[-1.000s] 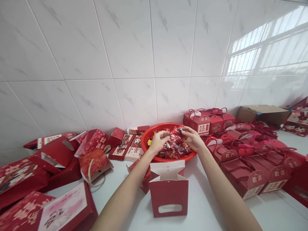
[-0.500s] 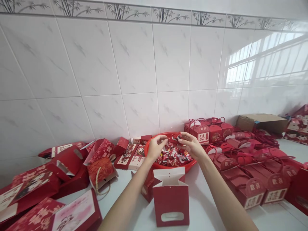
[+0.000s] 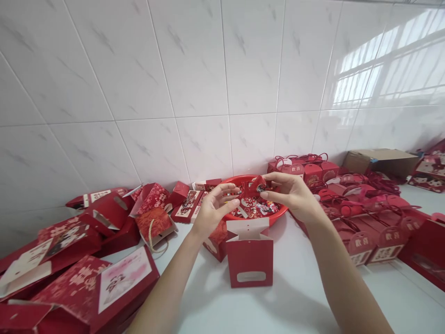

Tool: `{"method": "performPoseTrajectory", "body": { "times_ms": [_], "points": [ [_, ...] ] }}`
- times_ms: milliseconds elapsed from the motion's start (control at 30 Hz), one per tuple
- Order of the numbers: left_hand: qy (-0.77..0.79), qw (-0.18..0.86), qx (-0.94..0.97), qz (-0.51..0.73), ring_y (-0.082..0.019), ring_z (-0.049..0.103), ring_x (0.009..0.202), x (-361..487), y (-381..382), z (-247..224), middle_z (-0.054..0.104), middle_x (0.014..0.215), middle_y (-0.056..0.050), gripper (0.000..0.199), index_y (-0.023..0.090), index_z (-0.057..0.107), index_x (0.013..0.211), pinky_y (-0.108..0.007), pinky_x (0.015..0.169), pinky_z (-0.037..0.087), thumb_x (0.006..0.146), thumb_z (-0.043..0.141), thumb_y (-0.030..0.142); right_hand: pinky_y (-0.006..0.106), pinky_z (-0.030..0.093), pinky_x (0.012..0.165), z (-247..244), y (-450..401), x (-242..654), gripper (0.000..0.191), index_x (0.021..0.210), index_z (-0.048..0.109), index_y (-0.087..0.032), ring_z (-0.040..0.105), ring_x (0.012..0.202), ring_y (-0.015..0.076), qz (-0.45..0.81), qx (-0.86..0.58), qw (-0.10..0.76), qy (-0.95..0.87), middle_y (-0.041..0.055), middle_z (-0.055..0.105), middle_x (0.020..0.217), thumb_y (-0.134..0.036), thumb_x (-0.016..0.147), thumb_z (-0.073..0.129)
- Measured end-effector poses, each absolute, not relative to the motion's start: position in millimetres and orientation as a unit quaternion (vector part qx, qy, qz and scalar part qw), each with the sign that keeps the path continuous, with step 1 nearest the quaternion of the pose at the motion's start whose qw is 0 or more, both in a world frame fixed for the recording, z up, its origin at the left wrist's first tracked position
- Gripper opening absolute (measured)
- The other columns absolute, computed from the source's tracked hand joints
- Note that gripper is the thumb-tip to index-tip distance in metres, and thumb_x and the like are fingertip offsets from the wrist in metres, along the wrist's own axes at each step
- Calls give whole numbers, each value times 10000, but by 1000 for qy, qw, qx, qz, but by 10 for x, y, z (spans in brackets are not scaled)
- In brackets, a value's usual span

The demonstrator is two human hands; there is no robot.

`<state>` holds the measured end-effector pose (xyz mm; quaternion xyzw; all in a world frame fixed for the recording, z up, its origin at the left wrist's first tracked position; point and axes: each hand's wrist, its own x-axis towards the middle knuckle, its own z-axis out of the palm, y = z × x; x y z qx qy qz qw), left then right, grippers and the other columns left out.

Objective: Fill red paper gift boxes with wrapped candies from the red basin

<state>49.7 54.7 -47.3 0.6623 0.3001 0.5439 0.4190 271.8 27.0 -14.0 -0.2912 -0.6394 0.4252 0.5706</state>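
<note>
My right hand (image 3: 294,192) pinches a red-wrapped candy (image 3: 259,183) between thumb and fingers, over a red plastic bowl (image 3: 282,212). Wrapped candies (image 3: 259,208) in red, white and other colours fill the bowl. My left hand (image 3: 216,206) is at the bowl's left rim, its thumb and fingers apart, with candies visible through the gap. In front of the bowl stands a red paper box (image 3: 249,262), its top flaps open and an oval window low on its front. A smaller red box (image 3: 216,241) sits behind it on the left, partly hidden.
Red gift boxes (image 3: 125,278) lie piled at the left, one bag having a rope handle (image 3: 151,236). Rows of closed red boxes with cords (image 3: 361,241) fill the right side. Behind them is a cardboard box (image 3: 382,157). A white tiled wall (image 3: 198,148) bounds the white table (image 3: 222,306).
The view has tilted down. My left hand's fingers have spread apart and it has drawn back slightly from the candies. My right hand still holds the red-wrapped candy, now nearer the standing box.
</note>
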Motion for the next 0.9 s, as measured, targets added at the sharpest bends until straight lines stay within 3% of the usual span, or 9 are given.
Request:
{"method": "performPoseTrajectory", "body": {
  "times_ms": [67,133,300,433,633,800,900],
  "points": [
    [292,408,704,502,-252,650,1086,395,460,-429,691,1158,-83,175,214,712,873,-334,884,534,758,745,342,354,551,738,-64,133,2772,276,968,764,-206,671,853,233,400,-290,551,-672,67,726,948,-254,703,824],
    [303,378,772,411,-264,618,1139,315,374,-376,680,1174,-81,138,213,729,751,-352,957,494,790,719,345,350,566,746,-12,33,2812,252,989,760,-205,674,899,243,370,-290,519,-714,72,725,977,-242,742,790],
    [365,328,845,213,-235,643,993,279,276,-327,685,1099,-53,215,228,777,908,-337,876,489,856,655,398,359,569,880,-16,12,2804,259,1069,726,-213,671,1030,238,281,-284,414,-818,68,720,1098,-208,811,706],
    [392,364,825,180,-230,653,942,275,333,-370,691,1047,-47,322,211,736,988,-305,794,508,807,701,475,344,562,896,-39,73,2790,269,1092,711,-225,673,1040,226,212,-301,367,-854,52,725,1101,-196,827,674],
    [440,434,769,163,-214,662,837,238,387,-392,675,1032,-52,461,203,668,996,-249,582,506,696,787,532,315,557,855,-13,78,2853,250,1095,699,-211,687,978,204,217,-302,326,-869,55,723,1094,-192,855,631],
    [419,420,786,173,-205,656,870,283,384,-368,692,987,-21,443,207,667,1036,-273,723,500,700,805,459,292,538,805,-77,139,2753,276,1114,700,-218,681,931,192,197,-311,302,-879,46,734,1050,-183,853,617],
    [418,408,791,181,-218,642,890,292,385,-364,681,980,-25,485,202,667,1055,-280,724,489,680,813,471,285,525,792,-110,172,2672,290,1105,703,-213,676,892,180,197,-300,300,-884,37,737,1013,-147,849,585]
  ]
}}
